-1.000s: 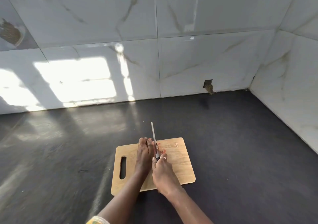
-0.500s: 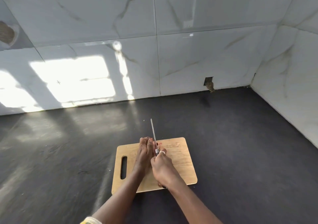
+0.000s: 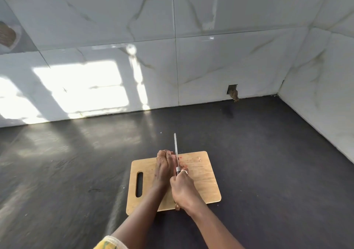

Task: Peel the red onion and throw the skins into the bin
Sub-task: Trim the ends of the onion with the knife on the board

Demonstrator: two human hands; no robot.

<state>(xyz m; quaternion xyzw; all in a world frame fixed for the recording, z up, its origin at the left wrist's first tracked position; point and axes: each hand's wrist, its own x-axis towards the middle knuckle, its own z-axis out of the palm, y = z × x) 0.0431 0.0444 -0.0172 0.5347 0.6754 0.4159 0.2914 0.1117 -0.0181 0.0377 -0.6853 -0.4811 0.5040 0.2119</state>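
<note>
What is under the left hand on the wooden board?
The left hand covers nearly everything; only reddish bits show beside the knife on the board. Presumably the onion, but it is hidden.

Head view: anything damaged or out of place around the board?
Yes. The wall tile has a rough cut-out hole just above the counter, with brownish debris hanging out of it. A few small scraps lie on the cutting board right of the knife. Nothing looks spilled.

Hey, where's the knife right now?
In the head view the knife is low and centre, held in the right hand over the wooden cutting board, its blade pointing away beside the left hand.
</note>
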